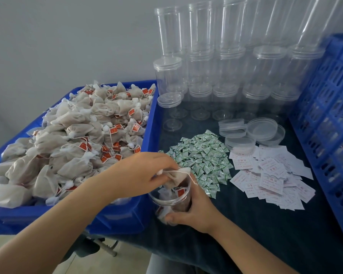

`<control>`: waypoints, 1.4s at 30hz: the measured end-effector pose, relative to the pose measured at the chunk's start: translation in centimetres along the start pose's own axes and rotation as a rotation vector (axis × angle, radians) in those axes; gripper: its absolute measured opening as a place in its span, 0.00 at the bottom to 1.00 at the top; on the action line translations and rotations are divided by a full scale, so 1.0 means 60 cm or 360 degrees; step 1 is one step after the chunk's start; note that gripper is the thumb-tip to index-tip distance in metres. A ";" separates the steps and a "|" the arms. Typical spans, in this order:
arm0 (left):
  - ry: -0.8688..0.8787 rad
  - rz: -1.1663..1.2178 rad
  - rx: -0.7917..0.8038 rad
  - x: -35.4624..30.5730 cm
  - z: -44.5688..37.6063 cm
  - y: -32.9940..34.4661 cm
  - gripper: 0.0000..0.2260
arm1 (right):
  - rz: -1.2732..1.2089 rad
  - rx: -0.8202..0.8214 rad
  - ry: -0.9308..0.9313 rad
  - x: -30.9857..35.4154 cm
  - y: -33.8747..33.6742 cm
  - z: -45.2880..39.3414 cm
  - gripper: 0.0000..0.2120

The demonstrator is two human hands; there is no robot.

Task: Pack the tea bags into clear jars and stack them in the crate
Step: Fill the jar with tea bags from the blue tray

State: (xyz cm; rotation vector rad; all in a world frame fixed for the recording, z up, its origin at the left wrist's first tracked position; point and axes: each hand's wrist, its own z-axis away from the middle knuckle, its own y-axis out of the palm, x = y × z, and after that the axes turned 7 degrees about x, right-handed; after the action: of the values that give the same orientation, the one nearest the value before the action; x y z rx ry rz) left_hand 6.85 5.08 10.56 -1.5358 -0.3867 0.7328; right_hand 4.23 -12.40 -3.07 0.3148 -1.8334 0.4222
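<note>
While the right hand [194, 210] wrapped round the lower part of an open clear jar [171, 200] at the near edge of the table, the left hand [147, 171] pinched one tea bag [176, 177] at the jar's mouth, its string trailing over the rim. Filling was the step in hand: several bags already lay inside, and the jar looked perhaps half full, though the blurred plastic made that hard to judge. By my reading, the next move called for the pinch to loosen so the bag dropped in, then a reach back to the blue bin [147, 139] on the left, where the loose tea bags [71, 135] were heaped, far too many to count.

Empty jars [226, 72] stood stacked against the wall, roughly a dozen and a half; overlap blurred the count. About five loose lids [261, 129] lay before them. One pile of green-and-white sachets [202, 161] and one of white slips [269, 175] lay on the dark cloth. One blue crate [329, 119] stood at the right, just beside the slips.
</note>
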 end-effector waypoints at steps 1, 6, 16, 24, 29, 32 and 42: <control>0.0011 -0.0015 0.0016 -0.001 -0.001 0.000 0.11 | -0.0011 0.0008 0.0012 -0.001 0.000 0.001 0.37; 0.0025 -0.0133 0.0147 -0.004 -0.006 -0.003 0.07 | -0.0054 0.0021 0.0030 0.000 0.003 0.003 0.40; -0.0028 -0.0264 0.0585 -0.032 -0.050 0.002 0.04 | -0.0048 0.0020 -0.0040 0.000 0.002 0.001 0.44; -0.0100 -0.0325 0.0748 -0.042 -0.074 0.008 0.04 | 0.0001 -0.0012 0.0017 -0.007 0.001 0.001 0.44; -0.0151 -0.0389 0.0951 -0.048 -0.084 0.020 0.07 | 0.0078 -0.0018 0.0060 0.000 0.001 0.000 0.36; -0.0164 -0.0334 0.1121 -0.049 -0.092 0.027 0.08 | 0.0079 -0.0022 0.0074 -0.001 0.001 0.003 0.40; -0.0115 -0.0145 0.1320 -0.049 -0.096 0.020 0.11 | 0.0068 0.0012 0.0061 -0.003 -0.001 -0.001 0.47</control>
State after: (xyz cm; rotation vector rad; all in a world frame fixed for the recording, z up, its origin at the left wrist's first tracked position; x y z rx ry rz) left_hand 8.19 -1.32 9.82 -0.7078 -0.1631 0.7482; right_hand 4.35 -12.42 -3.21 0.2713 -1.8038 0.4615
